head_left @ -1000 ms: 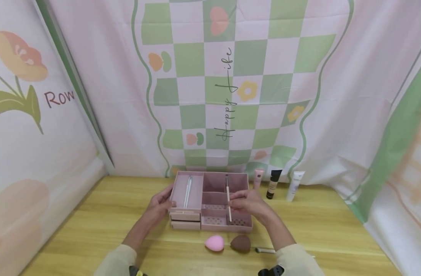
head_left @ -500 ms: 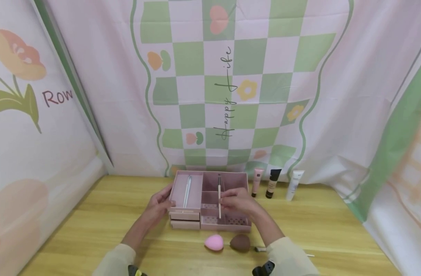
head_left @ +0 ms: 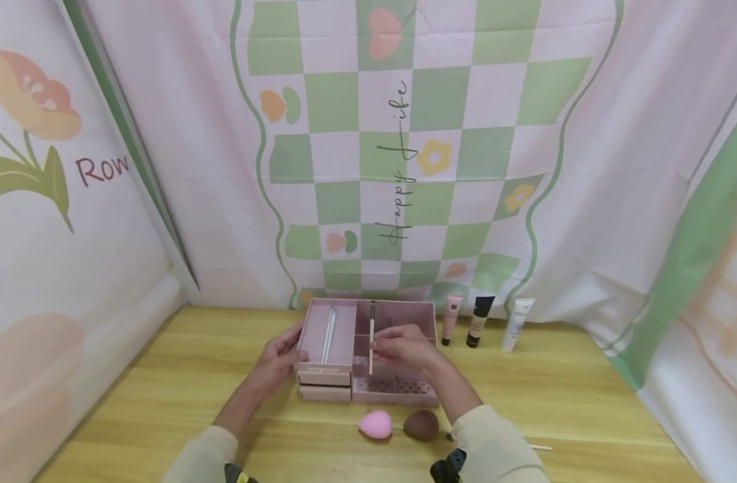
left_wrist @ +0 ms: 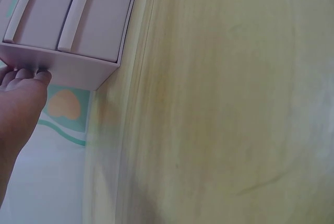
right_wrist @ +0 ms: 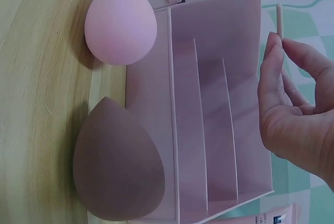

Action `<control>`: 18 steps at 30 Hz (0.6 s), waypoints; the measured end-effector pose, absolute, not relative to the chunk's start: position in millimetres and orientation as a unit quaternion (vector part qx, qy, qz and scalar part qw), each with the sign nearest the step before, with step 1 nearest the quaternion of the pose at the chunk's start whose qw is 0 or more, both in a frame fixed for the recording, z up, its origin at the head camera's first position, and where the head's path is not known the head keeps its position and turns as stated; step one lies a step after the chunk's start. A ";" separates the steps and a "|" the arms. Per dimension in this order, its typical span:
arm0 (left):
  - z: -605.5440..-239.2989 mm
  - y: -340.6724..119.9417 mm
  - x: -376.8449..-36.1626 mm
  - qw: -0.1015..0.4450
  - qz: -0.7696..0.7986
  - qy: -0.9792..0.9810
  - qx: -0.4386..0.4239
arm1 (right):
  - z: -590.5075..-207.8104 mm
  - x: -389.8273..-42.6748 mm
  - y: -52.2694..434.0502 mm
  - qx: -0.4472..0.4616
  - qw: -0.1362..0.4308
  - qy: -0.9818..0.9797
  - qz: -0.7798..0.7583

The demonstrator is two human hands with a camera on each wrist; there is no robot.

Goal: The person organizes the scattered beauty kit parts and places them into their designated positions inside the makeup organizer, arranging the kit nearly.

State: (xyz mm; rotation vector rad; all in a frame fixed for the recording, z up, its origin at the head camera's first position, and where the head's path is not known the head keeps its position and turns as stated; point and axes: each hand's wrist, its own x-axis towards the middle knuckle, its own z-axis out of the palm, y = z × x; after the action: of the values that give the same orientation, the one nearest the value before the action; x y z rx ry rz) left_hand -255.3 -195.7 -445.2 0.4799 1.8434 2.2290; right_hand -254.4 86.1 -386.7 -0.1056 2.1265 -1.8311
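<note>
My right hand (head_left: 407, 347) pinches a slim makeup brush (head_left: 371, 329) by its pale handle, between thumb and fingertips, above the inner side of the open compartments. The brush stands nearly vertical in the head view, dark tip away from me. In the right wrist view the handle end (right_wrist: 279, 20) sticks out past the fingertips. My left hand (head_left: 279, 359) grips the left side of the pink makeup organizer (head_left: 324, 394), thumb at the top rim. In the left wrist view its fingers (left_wrist: 23, 78) press against the side wall. Slim silvery-white tweezers-like sticks (head_left: 328, 335) lie in the top tray.
In front of the organizer lie a pink makeup sponge (head_left: 375, 425) and a brown one (head_left: 421, 425). Another brush (head_left: 540, 447) is partly hidden under the right sleeve. A pink tube (head_left: 451, 319), a black-capped tube (head_left: 479, 322) and a white tube (head_left: 517, 325) stand at the right.
My right hand has moved left with the brush, from over the right compartments to beside the top tray. The left hand has stayed on the organizer.
</note>
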 end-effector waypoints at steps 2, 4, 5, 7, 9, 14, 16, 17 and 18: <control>-445.2 -195.7 -255.3 0.105 0.758 0.623 0.164 | -386.6 -255.5 83.6 -0.038 0.166 0.748 -0.642; -445.0 -196.0 -255.1 0.104 0.759 0.621 0.165 | -385.8 -256.4 80.9 -0.036 0.168 0.746 -0.643; -445.1 -196.3 -255.0 0.104 0.760 0.620 0.166 | -385.4 -256.8 79.3 -0.036 0.168 0.746 -0.644; -445.6 -196.8 -255.2 0.103 0.762 0.617 0.170 | -384.8 -257.8 76.3 -0.037 0.169 0.743 -0.646; -446.5 -197.0 -255.6 0.103 0.761 0.617 0.171 | -384.6 -258.8 73.1 -0.038 0.172 0.738 -0.651; -447.4 -196.5 -256.4 0.108 0.753 0.626 0.172 | -384.4 -260.8 65.4 -0.035 0.181 0.727 -0.661; -446.9 -196.5 -256.0 0.108 0.749 0.631 0.171 | -384.0 -261.8 62.4 -0.030 0.183 0.726 -0.663; -446.7 -196.6 -255.8 0.108 0.750 0.630 0.171 | -383.4 -262.4 60.9 -0.027 0.182 0.726 -0.662; -446.6 -196.5 -255.8 0.107 0.750 0.630 0.170 | -383.2 -263.3 59.5 -0.024 0.182 0.726 -0.663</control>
State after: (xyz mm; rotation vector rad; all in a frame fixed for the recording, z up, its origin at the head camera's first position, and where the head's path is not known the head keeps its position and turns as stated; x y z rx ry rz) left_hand -255.8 -196.5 -446.6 0.5019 1.8558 2.2078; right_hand -263.3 59.5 -383.2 -0.0680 2.0495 -1.8710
